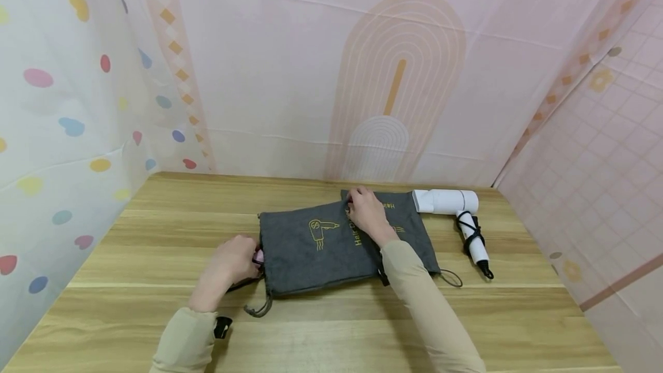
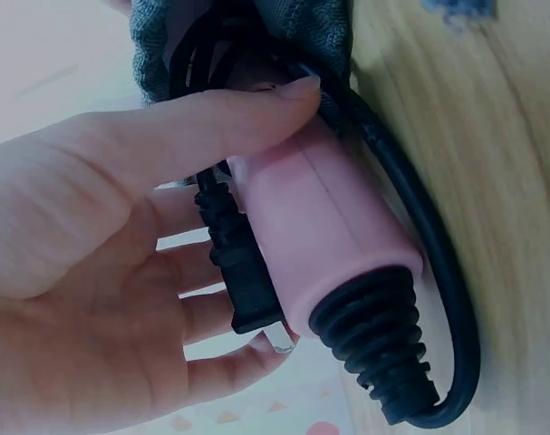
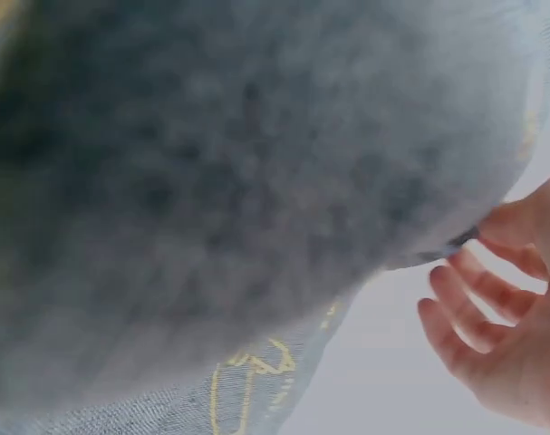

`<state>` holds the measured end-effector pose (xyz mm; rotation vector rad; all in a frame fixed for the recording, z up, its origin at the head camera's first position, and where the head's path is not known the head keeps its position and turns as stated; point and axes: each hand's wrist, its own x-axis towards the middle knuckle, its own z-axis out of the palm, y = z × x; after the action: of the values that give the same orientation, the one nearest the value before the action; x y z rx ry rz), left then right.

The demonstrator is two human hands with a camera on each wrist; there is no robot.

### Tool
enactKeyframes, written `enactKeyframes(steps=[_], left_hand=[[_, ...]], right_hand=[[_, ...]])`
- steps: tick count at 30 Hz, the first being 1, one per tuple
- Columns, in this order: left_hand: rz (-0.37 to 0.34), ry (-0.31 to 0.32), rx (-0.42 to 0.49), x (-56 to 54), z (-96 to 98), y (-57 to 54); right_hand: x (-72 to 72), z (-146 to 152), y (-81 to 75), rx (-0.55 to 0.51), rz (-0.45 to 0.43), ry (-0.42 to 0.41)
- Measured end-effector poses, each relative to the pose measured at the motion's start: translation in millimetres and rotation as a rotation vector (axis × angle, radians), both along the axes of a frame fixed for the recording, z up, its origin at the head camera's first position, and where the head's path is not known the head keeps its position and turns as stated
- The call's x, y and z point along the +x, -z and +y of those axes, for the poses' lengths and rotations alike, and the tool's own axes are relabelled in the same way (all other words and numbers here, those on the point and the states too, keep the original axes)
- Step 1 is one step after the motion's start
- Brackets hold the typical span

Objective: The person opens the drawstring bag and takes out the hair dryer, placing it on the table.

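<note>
My left hand (image 1: 231, 261) grips a pink hair dryer handle (image 2: 324, 227) at the mouth of a dark grey drawstring bag (image 1: 292, 255). The thumb lies across the handle, beside a folded black cord (image 2: 438, 263) and a black plug (image 2: 243, 258). The dryer's other end is hidden inside the bag. At the bag's opposite end, my right hand (image 1: 366, 212) pinches its corner between thumb and finger; the cloth (image 3: 229, 181) fills most of the right wrist view. A yellow hair dryer drawing marks the bag.
A second grey bag (image 1: 422, 243) lies partly under the first one. Against its upper right edge lies a white hair dryer (image 1: 445, 201), its cord wound round the handle. The wooden table (image 1: 311, 338) meets patterned curtains (image 1: 269, 73) at the back and sides.
</note>
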<state>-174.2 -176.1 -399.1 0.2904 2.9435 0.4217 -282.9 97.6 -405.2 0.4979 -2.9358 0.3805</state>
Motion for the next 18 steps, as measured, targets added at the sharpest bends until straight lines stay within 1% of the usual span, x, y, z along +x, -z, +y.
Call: enactKeyframes(steps=[6,12,14,18], left_hand=[[0.0,-0.012,0.035,0.8,0.9,1.3],[0.011,-0.003,0.072,1.5,-0.4,2.5],[0.013,-0.002,0.076,1.8,-0.8,2.7],[0.02,-0.002,0.082,1.7,-0.9,3.1]], right_hand=[[22.5,8.2,-10.2,0.001,-0.094,-0.04],[46.6,17.2,-19.7,-0.016,-0.153,-0.152],[52.6,18.3,-22.4,-0.022,-0.171,-0.181],[61.2,18.5,-25.1,-0.044,-0.208,-0.208]])
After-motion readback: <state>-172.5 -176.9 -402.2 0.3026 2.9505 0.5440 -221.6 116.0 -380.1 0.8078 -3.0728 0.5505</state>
